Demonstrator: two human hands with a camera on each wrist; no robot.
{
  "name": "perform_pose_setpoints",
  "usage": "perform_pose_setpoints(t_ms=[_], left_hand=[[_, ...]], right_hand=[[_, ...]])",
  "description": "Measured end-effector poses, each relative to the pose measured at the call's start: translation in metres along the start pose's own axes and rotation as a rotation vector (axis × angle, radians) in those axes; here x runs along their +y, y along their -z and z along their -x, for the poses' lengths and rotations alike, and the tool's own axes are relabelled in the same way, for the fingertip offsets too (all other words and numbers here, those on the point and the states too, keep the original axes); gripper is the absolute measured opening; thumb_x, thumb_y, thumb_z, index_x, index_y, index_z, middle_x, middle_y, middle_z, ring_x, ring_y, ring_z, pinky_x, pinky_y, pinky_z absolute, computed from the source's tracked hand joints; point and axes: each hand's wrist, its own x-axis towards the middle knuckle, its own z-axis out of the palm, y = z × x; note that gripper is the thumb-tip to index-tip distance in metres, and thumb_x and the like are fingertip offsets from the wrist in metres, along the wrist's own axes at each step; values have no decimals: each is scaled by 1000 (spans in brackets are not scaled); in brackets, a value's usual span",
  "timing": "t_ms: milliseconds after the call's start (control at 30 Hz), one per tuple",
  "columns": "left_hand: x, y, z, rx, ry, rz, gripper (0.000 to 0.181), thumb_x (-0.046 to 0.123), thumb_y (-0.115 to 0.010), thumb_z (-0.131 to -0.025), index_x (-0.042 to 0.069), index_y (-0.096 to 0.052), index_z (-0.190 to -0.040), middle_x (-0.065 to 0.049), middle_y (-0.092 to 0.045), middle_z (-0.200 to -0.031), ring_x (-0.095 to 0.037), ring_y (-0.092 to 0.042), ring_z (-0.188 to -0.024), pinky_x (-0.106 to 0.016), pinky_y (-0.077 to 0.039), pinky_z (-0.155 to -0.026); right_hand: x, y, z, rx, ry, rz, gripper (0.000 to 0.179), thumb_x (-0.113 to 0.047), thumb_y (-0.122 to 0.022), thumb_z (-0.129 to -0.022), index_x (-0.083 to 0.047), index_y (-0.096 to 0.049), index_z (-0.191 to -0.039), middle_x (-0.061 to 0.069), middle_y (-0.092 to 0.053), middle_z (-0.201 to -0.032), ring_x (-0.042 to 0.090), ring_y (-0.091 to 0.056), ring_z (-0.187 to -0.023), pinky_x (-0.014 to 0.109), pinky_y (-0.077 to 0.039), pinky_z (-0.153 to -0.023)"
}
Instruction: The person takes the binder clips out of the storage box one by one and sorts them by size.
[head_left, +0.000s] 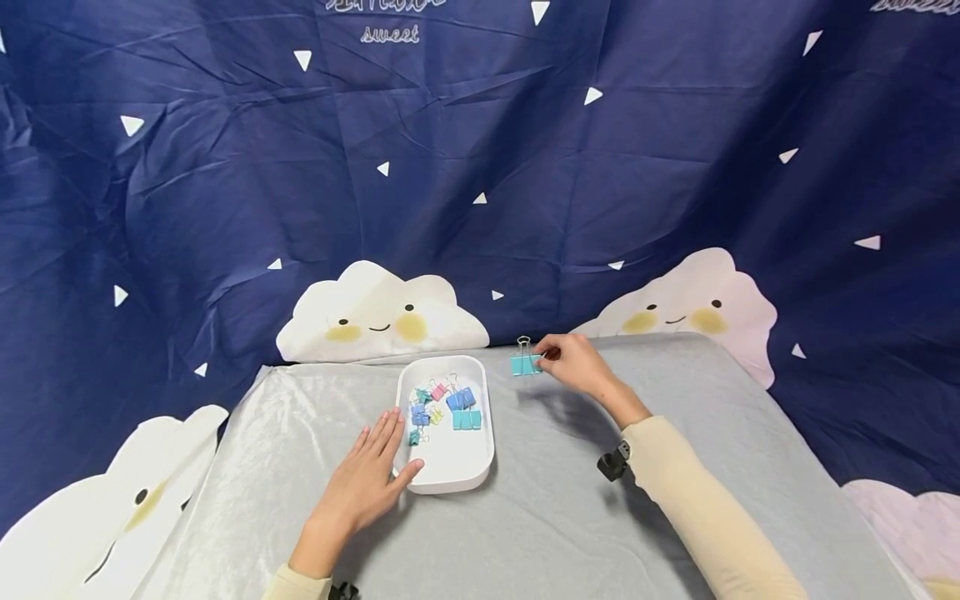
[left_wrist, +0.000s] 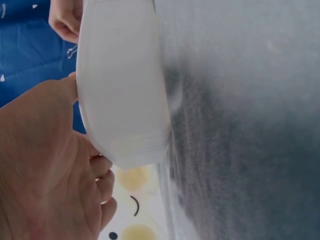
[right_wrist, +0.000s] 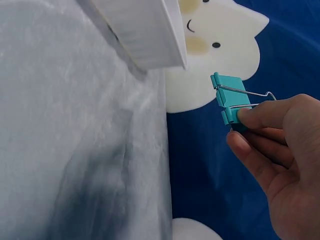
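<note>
My right hand (head_left: pixel 576 363) pinches a large teal binder clip (head_left: pixel 525 365) by one end, up off the cloth to the right of the white tray (head_left: pixel 450 482). In the right wrist view the clip (right_wrist: pixel 234 95) shows its wire handles pointing toward the hand. My left hand (head_left: pixel 367 473) rests on the tray's left rim with straight fingers, the thumb over the near left corner. Inside the tray lie several binder clips: a large teal one (head_left: pixel 467 420), blue ones (head_left: pixel 461 399), a pink one (head_left: pixel 438 392) and a yellow one (head_left: pixel 436 415).
Grey cloth (head_left: pixel 555 533) covers the table. Behind it hangs a dark blue curtain (head_left: pixel 450 108) with white triangles and smiling clouds (head_left: pixel 378 312), close to the table's back edge. A black wrist device (head_left: pixel 613 463) sits at the right sleeve.
</note>
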Motion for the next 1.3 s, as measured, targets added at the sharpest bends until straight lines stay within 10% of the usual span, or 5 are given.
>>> perform_pose_setpoints(t_ms=[1300], left_hand=[[-1,2,0,-14,15,19,82,59,-50,-108,0,-37,-164,-14,-30,-175,-34,-28,-164,-55,-24,-134]], right_hand=[[49,-26,-19,-18,-80,73,15,-6,-76,-93,-1,-81,-107,15,-80,-102,31,-75,-95,47,-62,-89]])
